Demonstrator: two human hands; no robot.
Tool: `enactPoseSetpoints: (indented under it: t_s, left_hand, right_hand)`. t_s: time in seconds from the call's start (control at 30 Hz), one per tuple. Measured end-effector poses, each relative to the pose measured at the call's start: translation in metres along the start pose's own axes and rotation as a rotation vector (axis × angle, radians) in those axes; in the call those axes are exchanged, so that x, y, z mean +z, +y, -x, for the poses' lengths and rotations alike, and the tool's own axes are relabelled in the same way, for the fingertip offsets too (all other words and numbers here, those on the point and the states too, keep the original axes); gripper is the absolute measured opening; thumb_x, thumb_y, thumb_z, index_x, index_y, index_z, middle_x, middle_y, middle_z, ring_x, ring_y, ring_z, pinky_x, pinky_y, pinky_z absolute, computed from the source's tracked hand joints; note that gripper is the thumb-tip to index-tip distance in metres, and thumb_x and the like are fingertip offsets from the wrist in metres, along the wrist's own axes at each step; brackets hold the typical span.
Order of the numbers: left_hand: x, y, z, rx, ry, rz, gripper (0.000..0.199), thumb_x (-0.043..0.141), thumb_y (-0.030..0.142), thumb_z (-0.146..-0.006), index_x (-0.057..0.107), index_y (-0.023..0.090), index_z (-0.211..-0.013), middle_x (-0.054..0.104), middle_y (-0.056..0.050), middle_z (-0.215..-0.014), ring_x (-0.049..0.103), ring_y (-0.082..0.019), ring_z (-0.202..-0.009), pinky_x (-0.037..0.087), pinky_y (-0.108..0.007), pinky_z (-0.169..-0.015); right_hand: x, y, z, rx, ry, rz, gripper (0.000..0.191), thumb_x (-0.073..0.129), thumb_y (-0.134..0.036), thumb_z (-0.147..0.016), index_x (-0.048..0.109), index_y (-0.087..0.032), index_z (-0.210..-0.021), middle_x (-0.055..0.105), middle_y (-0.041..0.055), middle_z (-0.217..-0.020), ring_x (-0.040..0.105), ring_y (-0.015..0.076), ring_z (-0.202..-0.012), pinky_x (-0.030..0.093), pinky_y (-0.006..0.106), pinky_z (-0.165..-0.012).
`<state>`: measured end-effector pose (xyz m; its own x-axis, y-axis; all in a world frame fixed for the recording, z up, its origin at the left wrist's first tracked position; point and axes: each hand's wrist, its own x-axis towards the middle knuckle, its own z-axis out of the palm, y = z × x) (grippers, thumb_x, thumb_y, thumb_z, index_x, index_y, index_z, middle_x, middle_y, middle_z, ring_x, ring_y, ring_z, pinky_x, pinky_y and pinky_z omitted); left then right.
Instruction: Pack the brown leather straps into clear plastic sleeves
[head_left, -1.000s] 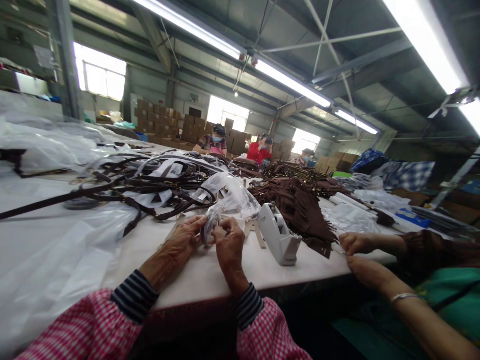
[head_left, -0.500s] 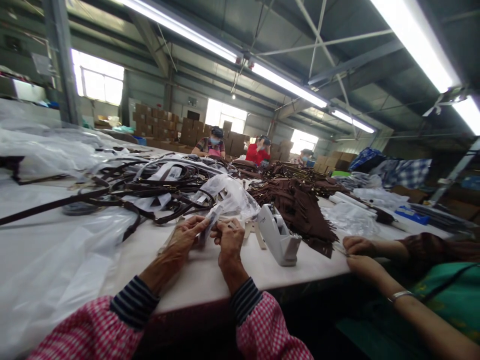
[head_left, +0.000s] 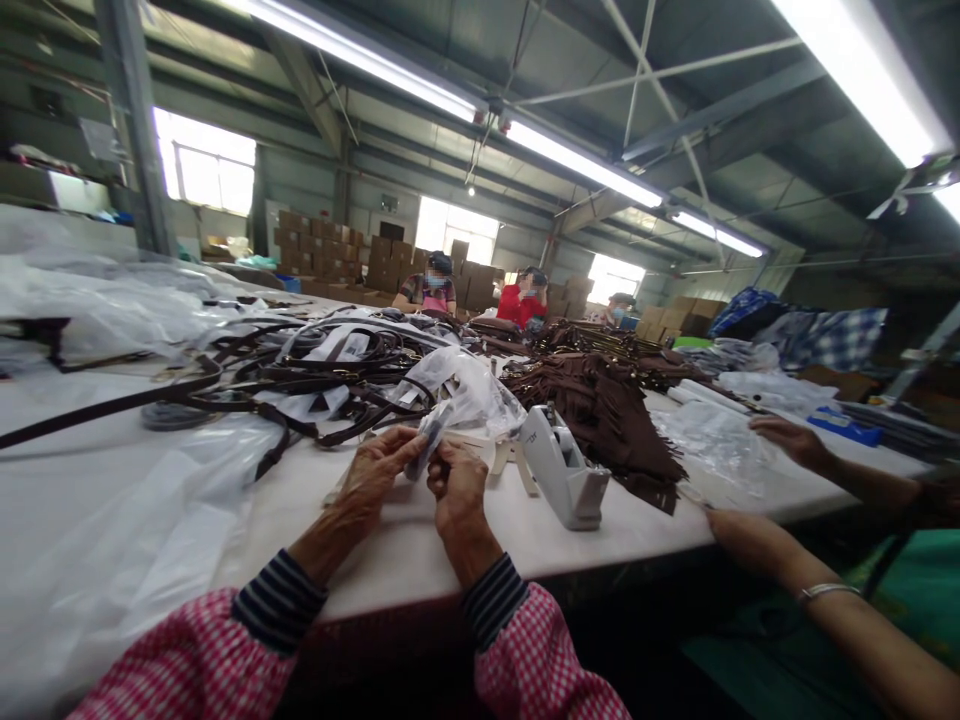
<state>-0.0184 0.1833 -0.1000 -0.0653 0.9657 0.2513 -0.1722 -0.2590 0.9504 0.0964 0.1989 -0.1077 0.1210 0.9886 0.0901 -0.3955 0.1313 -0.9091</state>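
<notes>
**Speaker one:** What is seen at the far left?

**Speaker two:** Loose plastic sheeting (head_left: 112,530) is laid over a white work table (head_left: 390,550), and dark leather belts (head_left: 315,375) are heaped in a tangle beyond it.

**Speaker one:** How are the person's hands placed?

**Speaker two:** The left hand (head_left: 379,470) is extended, its fingers kept close together, and a small clear-wrapped packet (head_left: 430,443) is held at the fingertips. The packet is pinched from the other side by the right hand (head_left: 457,495), just above the table. Its contents are too small to be made out.

**Speaker one:** What is placed further right?

**Speaker two:** A crumpled clear plastic bag (head_left: 465,390) is piled just beyond the packet. A grey tape dispenser (head_left: 564,467) is set beside the right hand, and brown suede fringe (head_left: 600,420) is heaped next to it.

**Speaker one:** And at the far right?

**Speaker two:** A co-worker's hands are seen: the upper hand (head_left: 791,440) is held with its fingers loosely spread near clear plastic (head_left: 712,445), and the lower hand (head_left: 746,540) is kept at the table edge. Whether anything is held by either cannot be told.
</notes>
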Motion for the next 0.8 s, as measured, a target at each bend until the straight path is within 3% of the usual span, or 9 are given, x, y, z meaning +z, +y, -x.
enactPoseSetpoints:
  t_s: [0.1, 0.2, 0.33, 0.47, 0.6, 0.7, 0.8]
  left_hand:
    - [-0.004, -0.001, -0.001, 0.013, 0.021, -0.028, 0.043, 0.084, 0.057, -0.070, 0.075, 0.016, -0.084, 0.068, -0.001, -0.075, 0.052, -0.015, -0.068, 0.039, -0.027, -0.064]
    - [-0.004, -0.001, 0.000, 0.013, 0.025, -0.069, 0.041, 0.081, 0.055, -0.072, 0.073, 0.016, -0.080, 0.067, -0.001, -0.074, 0.052, -0.015, -0.069, 0.039, -0.027, -0.064]
    - [0.000, 0.001, 0.003, 0.021, -0.001, -0.155, 0.041, 0.077, 0.057, -0.075, 0.071, 0.017, -0.078, 0.063, 0.001, -0.070, 0.049, -0.015, -0.063, 0.036, -0.027, -0.059]
    - [0.003, 0.003, 0.008, 0.089, -0.059, -0.288, 0.031, 0.078, 0.048, -0.077, 0.070, 0.019, -0.072, 0.060, 0.001, -0.068, 0.050, -0.017, -0.067, 0.036, -0.030, -0.064]
    - [0.005, -0.001, 0.018, 0.372, -0.168, -0.701, 0.020, 0.074, 0.035, -0.085, 0.067, 0.019, -0.075, 0.065, -0.004, -0.084, 0.056, -0.023, -0.085, 0.039, -0.035, -0.080]
    - [0.009, -0.008, 0.025, 0.577, -0.400, -0.980, 0.016, 0.065, 0.029, -0.093, 0.065, 0.019, -0.081, 0.067, -0.006, -0.088, 0.057, -0.026, -0.090, 0.041, -0.038, -0.083]
    - [0.014, -0.013, 0.028, 0.612, -0.501, -1.058, 0.021, 0.060, 0.028, -0.097, 0.062, 0.020, -0.078, 0.067, -0.006, -0.085, 0.056, -0.025, -0.089, 0.041, -0.038, -0.082]
  right_hand:
    - [-0.001, -0.001, 0.005, 0.014, -0.061, 0.008, 0.023, 0.073, -0.037, -0.073, 0.065, -0.016, -0.076, 0.057, -0.0026, -0.059, 0.043, 0.0078, -0.046, 0.027, 0.018, -0.039]
    - [-0.016, -0.005, 0.012, -0.085, -0.143, 0.183, 0.024, 0.074, -0.029, -0.074, 0.071, -0.015, -0.092, 0.066, 0.0001, -0.070, 0.052, 0.0105, -0.052, 0.033, 0.019, -0.040]
    - [-0.043, -0.015, 0.021, -0.459, -0.222, 0.513, 0.023, 0.070, -0.018, -0.082, 0.068, -0.020, -0.104, 0.071, 0.0009, -0.089, 0.063, 0.0145, -0.071, 0.050, 0.023, -0.060]
    - [-0.067, -0.031, 0.027, -0.814, -0.366, 0.874, 0.007, 0.064, -0.018, -0.095, 0.071, -0.020, -0.093, 0.069, 0.0026, -0.087, 0.063, 0.0155, -0.077, 0.049, 0.025, -0.073]
    - [-0.090, -0.037, 0.036, -1.012, -0.446, 1.175, 0.019, 0.058, -0.017, -0.102, 0.072, -0.020, -0.088, 0.068, 0.0046, -0.085, 0.064, 0.0171, -0.079, 0.049, 0.026, -0.074]
    - [-0.102, -0.034, 0.041, -1.064, -0.498, 1.248, 0.016, 0.061, -0.014, -0.100, 0.073, -0.021, -0.091, 0.071, 0.0092, -0.107, 0.065, 0.0215, -0.098, 0.051, 0.029, -0.083]
    - [-0.108, -0.032, 0.040, -0.923, -0.561, 1.184, 0.009, 0.070, -0.012, -0.094, 0.073, -0.019, -0.089, 0.071, 0.0089, -0.111, 0.065, 0.0213, -0.101, 0.053, 0.029, -0.086]
